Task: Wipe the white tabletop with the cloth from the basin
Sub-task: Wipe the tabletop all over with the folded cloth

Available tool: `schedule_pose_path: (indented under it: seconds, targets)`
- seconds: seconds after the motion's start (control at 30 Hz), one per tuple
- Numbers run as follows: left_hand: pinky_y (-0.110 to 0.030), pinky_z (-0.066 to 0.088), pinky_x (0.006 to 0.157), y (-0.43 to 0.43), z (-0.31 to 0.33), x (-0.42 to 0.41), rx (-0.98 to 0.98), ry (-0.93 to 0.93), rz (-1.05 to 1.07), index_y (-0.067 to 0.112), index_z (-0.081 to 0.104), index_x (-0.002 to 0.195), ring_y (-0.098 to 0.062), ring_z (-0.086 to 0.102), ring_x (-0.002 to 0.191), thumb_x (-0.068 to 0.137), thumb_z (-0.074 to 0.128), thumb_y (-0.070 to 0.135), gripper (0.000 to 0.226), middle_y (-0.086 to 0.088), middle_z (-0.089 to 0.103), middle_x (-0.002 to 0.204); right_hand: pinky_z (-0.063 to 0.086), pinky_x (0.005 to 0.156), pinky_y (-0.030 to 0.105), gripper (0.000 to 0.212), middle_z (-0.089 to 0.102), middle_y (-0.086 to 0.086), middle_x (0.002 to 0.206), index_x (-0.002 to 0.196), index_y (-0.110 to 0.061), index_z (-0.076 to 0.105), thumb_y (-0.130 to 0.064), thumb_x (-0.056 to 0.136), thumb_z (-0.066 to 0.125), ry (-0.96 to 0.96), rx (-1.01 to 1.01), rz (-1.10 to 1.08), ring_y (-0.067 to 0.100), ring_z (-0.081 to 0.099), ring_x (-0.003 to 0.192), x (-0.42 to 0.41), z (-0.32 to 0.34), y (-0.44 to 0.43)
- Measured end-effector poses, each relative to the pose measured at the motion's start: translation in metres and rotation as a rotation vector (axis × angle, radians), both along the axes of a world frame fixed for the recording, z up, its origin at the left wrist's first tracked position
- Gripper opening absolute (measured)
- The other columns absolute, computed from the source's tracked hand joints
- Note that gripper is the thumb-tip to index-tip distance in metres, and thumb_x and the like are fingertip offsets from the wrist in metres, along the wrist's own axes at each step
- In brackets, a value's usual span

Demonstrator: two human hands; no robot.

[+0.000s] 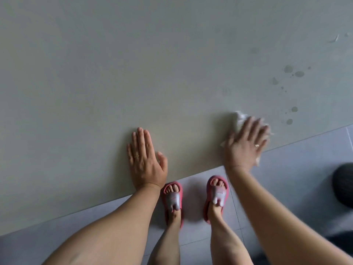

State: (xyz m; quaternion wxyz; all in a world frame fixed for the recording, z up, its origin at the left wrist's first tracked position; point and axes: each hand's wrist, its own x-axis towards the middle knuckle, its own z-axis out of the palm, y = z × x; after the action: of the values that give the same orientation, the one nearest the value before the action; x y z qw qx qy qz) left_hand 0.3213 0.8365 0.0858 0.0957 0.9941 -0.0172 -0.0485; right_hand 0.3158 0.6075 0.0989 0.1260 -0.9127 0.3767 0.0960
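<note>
The white tabletop (133, 73) fills most of the view, its near edge running diagonally from lower left to right. My right hand (246, 144) presses flat on a crumpled white cloth (239, 117) near that edge at the right; the hand is motion-blurred, and cloth shows beyond the fingertips and below the palm. My left hand (146, 159) lies flat on the tabletop, fingers together, holding nothing. Several water drops (288, 69) dot the surface beyond the cloth at the right. The basin is not in view.
Below the table edge is grey tiled floor (296, 159), where my feet stand in pink slippers (172, 199). A dark round object (343, 184) sits at the right edge of the view.
</note>
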Motion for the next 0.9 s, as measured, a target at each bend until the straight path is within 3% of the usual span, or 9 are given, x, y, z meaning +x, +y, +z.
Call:
schedule_pose_path:
  seconds: [0.13,0.2,0.27,0.4,0.53,0.67,0.77,0.83,0.9]
  targets:
    - [-0.046,0.019,0.115,-0.001,-0.001,0.000,-0.002,0.002,0.011,0.002,0.029,0.146,-0.030,0.024,0.143,0.079,0.038,0.024,0.071,-0.014,0.027,0.154,-0.004,0.118,0.044,0.065,0.004,0.006,0.157,0.150,-0.019,0.015,-0.041,0.092,0.034,-0.049,0.051,0.548,0.028,-0.004,0.145,-0.017,0.003,0.083]
    - [-0.046,0.017,0.116,0.000,-0.002,-0.001,0.006,-0.004,0.008,0.002,0.028,0.146,-0.030,0.022,0.143,0.079,0.037,0.025,0.071,-0.013,0.026,0.155,0.011,0.118,0.047,0.062,0.016,0.005,0.156,0.149,-0.020,0.024,-0.043,0.092,0.038,-0.096,0.066,0.865,0.029,0.009,0.145,-0.019,0.002,0.061]
    - [-0.045,0.017,0.116,0.001,-0.003,-0.001,0.017,-0.014,-0.001,0.002,0.028,0.146,-0.030,0.022,0.143,0.080,0.037,0.025,0.070,-0.013,0.025,0.155,0.015,0.117,0.046,0.061,0.020,0.003,0.155,0.148,-0.021,0.026,-0.044,0.092,0.037,-0.103,0.017,1.032,0.027,0.014,0.145,-0.014,0.000,0.008]
    - [-0.047,0.021,0.115,-0.001,-0.001,-0.002,0.050,0.004,0.014,0.002,0.028,0.146,-0.030,0.024,0.142,0.081,0.037,0.026,0.070,-0.014,0.025,0.155,-0.001,0.119,0.041,0.062,0.005,-0.002,0.159,0.150,-0.024,0.013,-0.046,0.093,0.022,-0.022,-0.015,0.501,0.018,-0.004,0.146,0.000,0.003,-0.079]
    - [-0.049,0.022,0.115,-0.005,0.001,-0.002,0.070,0.021,0.028,0.001,0.028,0.146,-0.031,0.026,0.142,0.082,0.034,0.026,0.069,-0.015,0.026,0.154,-0.008,0.117,0.044,0.068,-0.001,0.005,0.160,0.151,-0.019,0.006,-0.043,0.089,0.021,-0.015,0.015,0.095,0.024,-0.010,0.146,0.009,0.002,-0.033]
    - [-0.050,0.022,0.115,-0.007,0.002,-0.002,0.077,0.019,0.032,-0.001,0.030,0.145,-0.033,0.027,0.141,0.082,0.033,0.024,0.067,-0.017,0.027,0.154,0.004,0.117,0.046,0.067,0.014,0.005,0.157,0.149,-0.020,0.022,-0.039,0.087,0.039,-0.073,0.058,0.737,0.028,0.005,0.146,-0.014,0.004,0.029]
    - [-0.049,0.018,0.115,-0.021,0.008,0.009,0.053,0.017,0.098,-0.002,0.032,0.144,-0.035,0.029,0.140,0.084,0.033,0.024,0.065,-0.018,0.028,0.153,0.017,0.116,0.047,0.066,0.024,0.002,0.155,0.148,-0.023,0.028,-0.039,0.086,0.046,-0.128,0.061,1.181,0.026,0.014,0.144,0.000,-0.001,-0.014]
    - [-0.048,0.016,0.116,-0.038,0.011,0.025,0.014,0.012,0.098,-0.001,0.032,0.144,-0.036,0.028,0.140,0.086,0.032,0.027,0.064,-0.018,0.028,0.153,0.020,0.116,0.049,0.064,0.027,0.003,0.154,0.147,-0.023,0.030,-0.040,0.087,0.046,-0.133,0.013,1.196,0.025,0.017,0.144,0.023,-0.006,-0.057]
    - [-0.046,0.014,0.116,-0.058,0.011,0.049,-0.028,-0.001,0.073,0.000,0.031,0.145,-0.035,0.026,0.141,0.088,0.032,0.030,0.064,-0.017,0.027,0.153,0.016,0.117,0.049,0.062,0.023,0.004,0.156,0.148,-0.022,0.027,-0.041,0.089,0.038,-0.102,0.008,0.906,0.025,0.013,0.145,0.048,-0.005,-0.094]
